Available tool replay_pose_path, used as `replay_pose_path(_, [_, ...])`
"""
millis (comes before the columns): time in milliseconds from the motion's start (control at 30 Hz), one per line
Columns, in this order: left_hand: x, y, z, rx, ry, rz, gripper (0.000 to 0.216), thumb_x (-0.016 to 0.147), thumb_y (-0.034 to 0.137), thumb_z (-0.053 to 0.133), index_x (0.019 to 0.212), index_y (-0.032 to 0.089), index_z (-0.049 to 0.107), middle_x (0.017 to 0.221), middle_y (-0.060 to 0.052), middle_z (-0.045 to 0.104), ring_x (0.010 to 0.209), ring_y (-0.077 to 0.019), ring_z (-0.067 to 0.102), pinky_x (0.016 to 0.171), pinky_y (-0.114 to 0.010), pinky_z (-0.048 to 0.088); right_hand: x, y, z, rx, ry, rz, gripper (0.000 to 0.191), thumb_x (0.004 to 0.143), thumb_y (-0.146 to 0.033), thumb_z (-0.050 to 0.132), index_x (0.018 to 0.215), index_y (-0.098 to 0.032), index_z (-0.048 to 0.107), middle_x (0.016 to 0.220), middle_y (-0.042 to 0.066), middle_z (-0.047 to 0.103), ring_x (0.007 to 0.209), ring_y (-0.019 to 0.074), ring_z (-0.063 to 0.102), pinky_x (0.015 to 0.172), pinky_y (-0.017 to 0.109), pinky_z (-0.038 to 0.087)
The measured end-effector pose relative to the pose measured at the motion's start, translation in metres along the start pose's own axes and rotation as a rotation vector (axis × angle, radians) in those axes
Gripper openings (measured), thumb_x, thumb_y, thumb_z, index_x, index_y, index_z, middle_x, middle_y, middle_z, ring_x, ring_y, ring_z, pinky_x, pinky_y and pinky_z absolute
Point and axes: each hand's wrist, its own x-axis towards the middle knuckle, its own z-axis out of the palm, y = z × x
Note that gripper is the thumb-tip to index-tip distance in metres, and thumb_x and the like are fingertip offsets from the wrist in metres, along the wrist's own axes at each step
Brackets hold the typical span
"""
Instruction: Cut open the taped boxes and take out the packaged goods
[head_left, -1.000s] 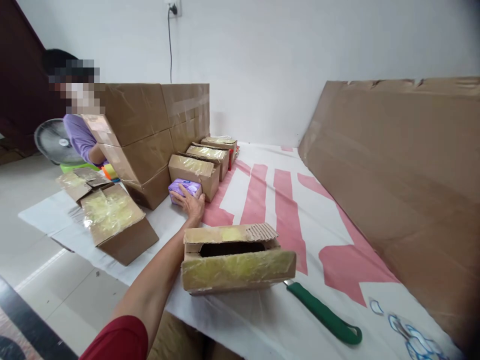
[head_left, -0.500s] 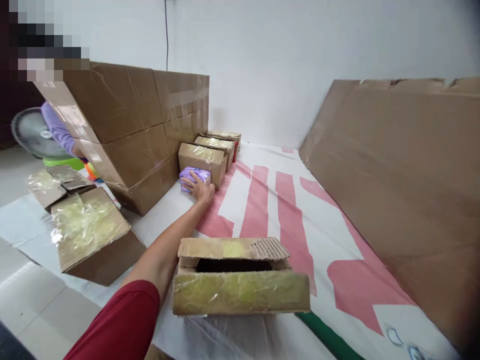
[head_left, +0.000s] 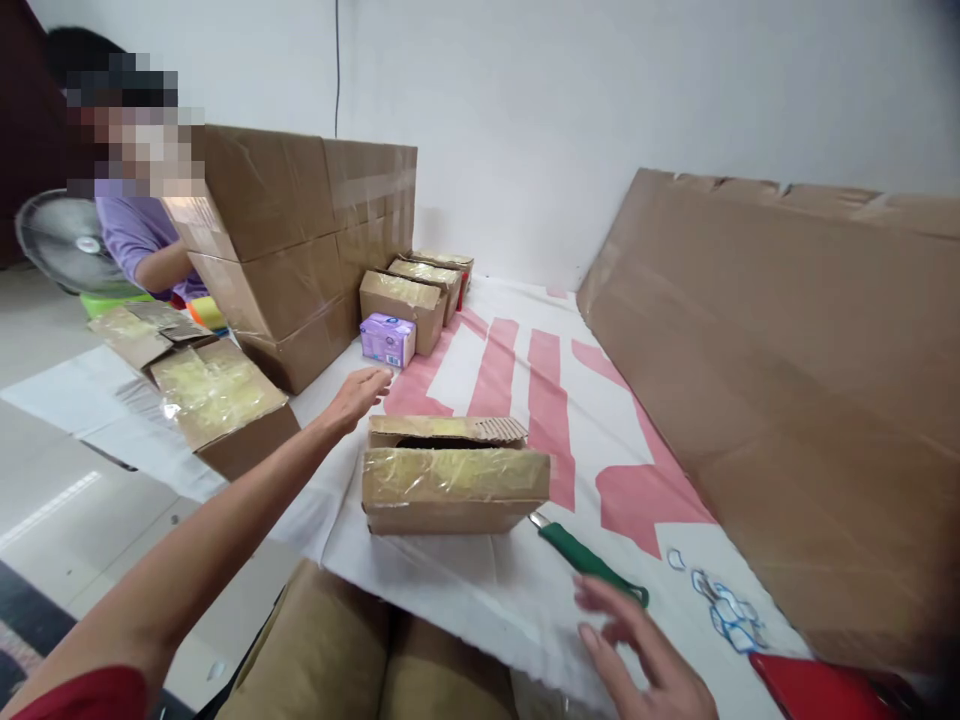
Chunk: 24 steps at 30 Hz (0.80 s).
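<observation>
My left hand (head_left: 361,397) is open and holds nothing, hovering over the cloth with fingers stretched forward. Just beyond it a purple tissue pack (head_left: 387,341) stands against the front of a small cardboard box (head_left: 409,300). Closer to me is another small cardboard box (head_left: 454,485), taped on top, with a dark slot between its flaps. A tool with a green handle (head_left: 596,563) lies to its right; the box hides the tool's far end. My right hand (head_left: 645,650) is open near the table's front edge, beside that handle, with nothing in it.
A wall of stacked cartons (head_left: 277,250) rises at the left, with a person in a purple sleeve (head_left: 139,235) behind it. Taped boxes (head_left: 225,395) sit at the left edge. A large cardboard sheet (head_left: 787,380) leans at right, near blue-edged pieces (head_left: 727,610) and a red object (head_left: 817,688).
My left hand has let go of the tissue pack and drawn back toward me. My right hand has come into view at the lower right. The view has shifted, showing my lap.
</observation>
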Motion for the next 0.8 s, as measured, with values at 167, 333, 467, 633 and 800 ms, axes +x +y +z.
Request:
replay_pose_path(167, [-0.112, -0.024, -0.015, -0.058, 0.179, 0.145, 0.067, 0.095, 0.069, 0.041, 0.127, 0.016, 0.066, 0.137, -0.017, 0.065, 0.115, -0.0323, 0.068, 0.106, -0.053, 0.050, 0.079, -0.012, 0.026, 0.165, -0.069, 0.003, 0.080, 0.079, -0.057, 0.072, 0.149, -0.024, 0.052, 0.136, 0.014, 0.068, 0.098, 0.0257, 0.072, 0.084, 0.039, 0.061])
replay_pose_path(333, [-0.191, -0.061, 0.013, -0.139, 0.116, 0.148, 0.057, 0.100, 0.051, 0.050, 0.151, 0.025, 0.046, 0.155, -0.014, 0.051, 0.131, -0.0292, 0.059, 0.109, -0.048, 0.050, 0.109, -0.017, 0.065, 0.278, -0.205, -0.015, 0.062, 0.070, -0.056, 0.075, 0.120, -0.021, 0.065, 0.114, 0.012, 0.076, 0.092, 0.0278, 0.071, 0.080, 0.042, 0.060])
replay_pose_path(467, [-0.164, -0.058, 0.031, -0.201, 0.043, 0.217, 0.061, 0.092, 0.031, 0.059, 0.150, 0.024, 0.045, 0.151, -0.014, 0.054, 0.133, -0.0296, 0.056, 0.109, -0.048, 0.050, 0.132, -0.026, 0.083, 0.288, -0.136, 0.025, 0.047, 0.071, -0.052, 0.074, 0.105, -0.022, 0.065, 0.098, 0.008, 0.078, 0.077, 0.0256, 0.071, 0.069, 0.039, 0.059])
replay_pose_path(633, [-0.060, -0.043, 0.018, -0.209, 0.334, 0.289, 0.059, 0.085, 0.020, 0.057, 0.143, 0.020, 0.051, 0.139, -0.014, 0.062, 0.130, -0.0275, 0.060, 0.115, -0.048, 0.046, 0.198, -0.070, 0.133, 0.297, -0.029, -0.052, 0.053, 0.070, -0.045, 0.074, 0.117, -0.022, 0.062, 0.103, 0.009, 0.078, 0.086, 0.0279, 0.074, 0.076, 0.041, 0.061])
replay_pose_path(800, [0.007, -0.058, 0.020, -0.188, 0.662, 0.131, 0.078, 0.081, 0.020, 0.063, 0.153, 0.012, 0.033, 0.165, -0.023, 0.031, 0.159, -0.0347, 0.021, 0.131, -0.053, 0.017, 0.256, -0.107, 0.216, 0.253, 0.012, -0.061, 0.060, 0.070, -0.033, 0.069, 0.128, -0.018, 0.058, 0.125, 0.016, 0.072, 0.102, 0.0303, 0.073, 0.091, 0.047, 0.059])
